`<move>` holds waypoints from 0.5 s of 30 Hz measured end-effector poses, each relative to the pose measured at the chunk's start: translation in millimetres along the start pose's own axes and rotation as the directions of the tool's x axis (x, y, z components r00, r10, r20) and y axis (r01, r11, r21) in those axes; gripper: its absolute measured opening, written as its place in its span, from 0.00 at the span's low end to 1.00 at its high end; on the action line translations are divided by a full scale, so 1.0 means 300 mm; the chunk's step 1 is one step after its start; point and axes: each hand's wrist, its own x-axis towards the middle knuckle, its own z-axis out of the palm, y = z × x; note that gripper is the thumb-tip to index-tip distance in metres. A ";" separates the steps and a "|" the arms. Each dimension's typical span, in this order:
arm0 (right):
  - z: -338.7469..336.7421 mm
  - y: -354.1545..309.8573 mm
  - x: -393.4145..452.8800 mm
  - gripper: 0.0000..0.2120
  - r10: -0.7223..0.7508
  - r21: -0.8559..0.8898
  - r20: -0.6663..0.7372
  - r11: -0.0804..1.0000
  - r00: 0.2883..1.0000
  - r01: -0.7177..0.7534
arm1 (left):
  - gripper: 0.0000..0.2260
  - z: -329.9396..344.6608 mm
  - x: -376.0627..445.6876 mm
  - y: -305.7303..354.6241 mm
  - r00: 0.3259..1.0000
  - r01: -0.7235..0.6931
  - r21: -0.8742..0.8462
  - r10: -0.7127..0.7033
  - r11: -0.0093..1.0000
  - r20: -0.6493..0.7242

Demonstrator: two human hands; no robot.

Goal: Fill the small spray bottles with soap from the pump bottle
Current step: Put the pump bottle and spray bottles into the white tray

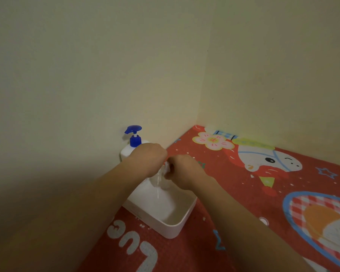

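**Both hands on a small spray bottle above the white tray**

The left hand [148, 157] and the right hand [182, 171] met over the far end of a white tray [182, 220]. Both were curled. Between them sat a small clear spray bottle [159, 178], held roughly upright, with its body showing below the left hand. The left hand's fingers were curled round the bottle's upper part. The right hand's fingers pinched a white piece at the bottle's top [166, 167]; whether this was the spray head or a cap could not be told, as the area was blurred and partly hidden. The bottle's fill level could not be read.

The pump bottle [127, 152], white with a blue pump head, stood upright against the wall [86, 75], just behind the left hand and beside the far end of the tray. Neither hand touched its pump.

The tray rested on a red cartoon-print mat [234, 193], near the mat's left edge.
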 end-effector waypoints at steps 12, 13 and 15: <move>0.031 -0.023 0.015 0.08 -0.003 0.005 -0.061 1.000 0.998 0.003 | 0.09 -0.019 0.041 0.006 0.999 0.018 0.039 -0.020 0.999 0.051; 0.032 -0.024 0.015 0.08 -0.003 0.006 -0.067 1.000 0.998 0.004 | 0.09 -0.021 0.038 0.009 0.999 0.021 0.053 -0.023 0.998 0.044; 0.037 -0.023 0.016 0.08 0.004 0.017 -0.076 1.000 0.997 -0.003 | 0.09 -0.021 0.038 0.015 1.000 0.014 0.090 -0.016 0.996 0.016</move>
